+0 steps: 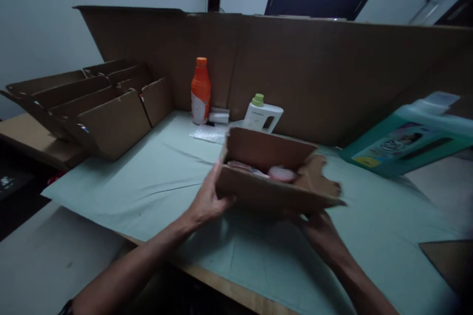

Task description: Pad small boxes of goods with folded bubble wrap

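An open-topped cardboard box is held between my hands over the table, tilted down a little to the right. My left hand grips its left end, with the thumb across the near wall. Under the right end, my right hand supports the box; its fingers are mostly hidden beneath. Inside the box lie a round pinkish-white item and some flat packaged items, too blurred to name. The box's right side has a torn, ragged flap.
A pale green cloth covers the table. Behind the box stand an orange bottle, a white jug and bubble wrap. At right leans a large green jug. Cardboard bins stand left; a cardboard wall runs behind.
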Demonstrator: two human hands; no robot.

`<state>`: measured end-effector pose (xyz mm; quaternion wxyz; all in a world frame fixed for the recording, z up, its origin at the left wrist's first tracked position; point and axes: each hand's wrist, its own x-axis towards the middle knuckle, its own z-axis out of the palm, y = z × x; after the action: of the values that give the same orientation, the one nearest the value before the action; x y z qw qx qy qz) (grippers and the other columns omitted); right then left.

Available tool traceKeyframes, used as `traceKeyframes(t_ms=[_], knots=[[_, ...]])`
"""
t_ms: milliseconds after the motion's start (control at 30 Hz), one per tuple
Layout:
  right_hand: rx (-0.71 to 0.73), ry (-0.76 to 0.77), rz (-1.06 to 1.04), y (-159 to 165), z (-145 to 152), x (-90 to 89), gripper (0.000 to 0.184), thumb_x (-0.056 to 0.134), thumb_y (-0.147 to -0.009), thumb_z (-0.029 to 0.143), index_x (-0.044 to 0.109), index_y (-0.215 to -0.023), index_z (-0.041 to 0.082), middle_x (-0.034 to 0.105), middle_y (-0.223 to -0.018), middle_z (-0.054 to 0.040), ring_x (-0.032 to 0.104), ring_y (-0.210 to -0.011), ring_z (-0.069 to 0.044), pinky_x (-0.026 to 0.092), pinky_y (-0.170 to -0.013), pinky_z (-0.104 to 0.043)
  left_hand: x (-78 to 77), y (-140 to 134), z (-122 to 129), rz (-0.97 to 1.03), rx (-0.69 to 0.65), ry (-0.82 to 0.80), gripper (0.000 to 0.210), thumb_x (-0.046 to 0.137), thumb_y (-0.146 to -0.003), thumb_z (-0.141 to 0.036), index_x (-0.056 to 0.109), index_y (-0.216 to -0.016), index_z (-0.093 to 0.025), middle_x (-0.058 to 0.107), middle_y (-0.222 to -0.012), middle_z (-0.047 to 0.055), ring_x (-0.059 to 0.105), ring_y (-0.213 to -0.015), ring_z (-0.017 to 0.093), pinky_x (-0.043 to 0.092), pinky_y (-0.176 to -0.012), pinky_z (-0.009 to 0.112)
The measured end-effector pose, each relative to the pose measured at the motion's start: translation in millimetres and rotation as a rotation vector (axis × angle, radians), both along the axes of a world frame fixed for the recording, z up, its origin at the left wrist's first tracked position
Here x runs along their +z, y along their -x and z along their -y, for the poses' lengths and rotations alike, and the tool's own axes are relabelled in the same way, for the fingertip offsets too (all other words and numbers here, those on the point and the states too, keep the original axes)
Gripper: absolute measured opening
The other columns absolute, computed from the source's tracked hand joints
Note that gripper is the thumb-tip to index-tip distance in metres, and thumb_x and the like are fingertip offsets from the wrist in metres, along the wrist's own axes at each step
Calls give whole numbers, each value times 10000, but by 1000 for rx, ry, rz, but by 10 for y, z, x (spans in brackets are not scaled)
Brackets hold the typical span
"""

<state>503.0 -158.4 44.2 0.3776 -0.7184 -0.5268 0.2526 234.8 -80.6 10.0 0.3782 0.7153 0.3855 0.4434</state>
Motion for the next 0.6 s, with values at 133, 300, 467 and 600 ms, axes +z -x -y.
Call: traceKeyframes(t_ms=[133,300,467,600], knots=[[-56,-54,156,-356,333,-81,377,738,-666,606,676,-967,387,749,-1125,-128,639,-1203,-452,489,-1052,-641,-51,-81,384,48,-72,86,1017,766,-763,-318,239,-1626,-217,334,-1669,158,310,-1547,363,297,-1273,525],[204,-222,167,147,-33,-54,499,752,-710,485,649,-1185,371,689,-1274,-106,587,-1284,-432,445,-1123,-600,-93,432,652,62,193,133,857,653,-885,-363,237,-1619,-212,354,-1653,167,355,-1528,334,338,-1251,524],[661,-98,-24,1073,-1219,108,322,727,-761,352,692,-1052,217,753,-1083,-83,705,-1014,-312,581,-930,-462,-134,997,442,161,500,139,738,632,-900,-363,320,-1554,-222,538,-1482,163,520,-1406,312,434,-1181,492],[788,-91,-165,1682,-2066,35,560,830,-679,295,659,-1187,136,743,-1182,-108,692,-1058,-268,578,-925,-402,-205,1293,196,250,698,129,777,640,-870,-308,300,-1568,-271,483,-1545,129,494,-1429,287,433,-1184,449]])
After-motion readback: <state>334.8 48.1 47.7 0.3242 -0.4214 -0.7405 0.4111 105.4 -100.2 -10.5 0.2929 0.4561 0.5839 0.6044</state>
